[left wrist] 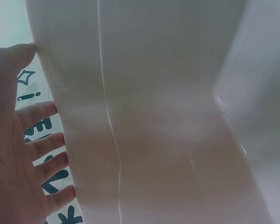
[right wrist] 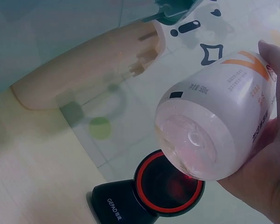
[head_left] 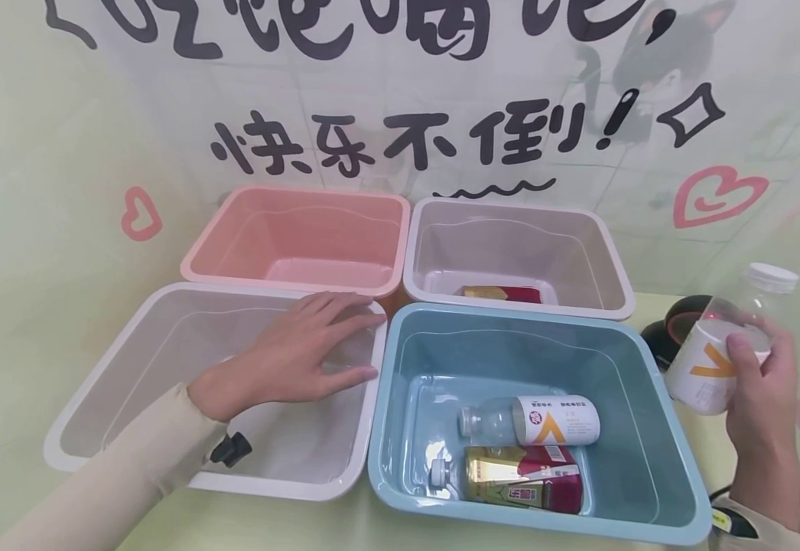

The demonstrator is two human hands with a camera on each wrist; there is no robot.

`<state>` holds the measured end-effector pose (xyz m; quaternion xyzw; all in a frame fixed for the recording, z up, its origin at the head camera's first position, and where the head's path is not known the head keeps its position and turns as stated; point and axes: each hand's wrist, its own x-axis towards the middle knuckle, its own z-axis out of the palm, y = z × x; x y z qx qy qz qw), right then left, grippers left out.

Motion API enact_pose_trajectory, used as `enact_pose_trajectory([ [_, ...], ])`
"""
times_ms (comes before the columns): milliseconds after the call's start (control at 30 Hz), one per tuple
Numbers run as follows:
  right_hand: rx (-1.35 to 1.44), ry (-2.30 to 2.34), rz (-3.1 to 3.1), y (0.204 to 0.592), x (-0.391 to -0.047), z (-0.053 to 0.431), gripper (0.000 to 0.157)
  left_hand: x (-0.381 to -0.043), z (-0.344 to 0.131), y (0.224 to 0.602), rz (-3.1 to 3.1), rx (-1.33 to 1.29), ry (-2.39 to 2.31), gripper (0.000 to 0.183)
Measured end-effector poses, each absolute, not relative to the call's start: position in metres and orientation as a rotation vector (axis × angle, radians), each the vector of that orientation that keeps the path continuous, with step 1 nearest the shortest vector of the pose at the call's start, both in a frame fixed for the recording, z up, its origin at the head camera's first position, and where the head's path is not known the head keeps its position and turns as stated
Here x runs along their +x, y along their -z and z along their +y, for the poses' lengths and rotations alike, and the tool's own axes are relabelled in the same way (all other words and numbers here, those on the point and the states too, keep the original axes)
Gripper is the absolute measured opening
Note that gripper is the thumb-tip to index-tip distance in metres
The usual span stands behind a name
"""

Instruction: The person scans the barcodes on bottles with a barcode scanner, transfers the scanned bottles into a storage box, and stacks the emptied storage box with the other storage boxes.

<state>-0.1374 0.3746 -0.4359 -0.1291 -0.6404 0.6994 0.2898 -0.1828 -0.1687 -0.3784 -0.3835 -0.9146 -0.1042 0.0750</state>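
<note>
My right hand (head_left: 763, 383) grips a clear plastic bottle (head_left: 704, 367) with a white label, orange mark and white cap. The bottle is tilted, its base low and to the left. In the right wrist view, that base is just above a black scanner (right wrist: 170, 184) with a red ring, and a red glow shows on the scanner's face. My left hand (head_left: 290, 356) reaches over the light grey bin (head_left: 125, 390), its spread fingertips touching the bin's right rim. It holds nothing.
The blue bin (head_left: 551, 321) contains a white-labelled bottle (head_left: 558, 421) and a gold-and-red-labelled bottle (head_left: 524, 482). Behind it, a greyish-pink bin (head_left: 510, 237) holds a gold-and-red item (head_left: 503, 294), partly hidden. A pink bin (head_left: 331, 229) stands at back left, before a printed backdrop (head_left: 400, 92).
</note>
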Motion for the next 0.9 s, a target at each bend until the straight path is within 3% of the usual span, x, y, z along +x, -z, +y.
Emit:
enact_pose_trajectory([
  [500,-0.349,-1.894,-1.796,0.435,-0.136,0.379,0.043,-0.182,-0.169,0.378,-2.769,-1.132,0.329,0.069],
  [900,0.090,-2.122,-1.590,0.446,-0.142,0.387,0.048,-0.184,-0.170,0.380,-2.732,-1.158,0.332,0.067],
])
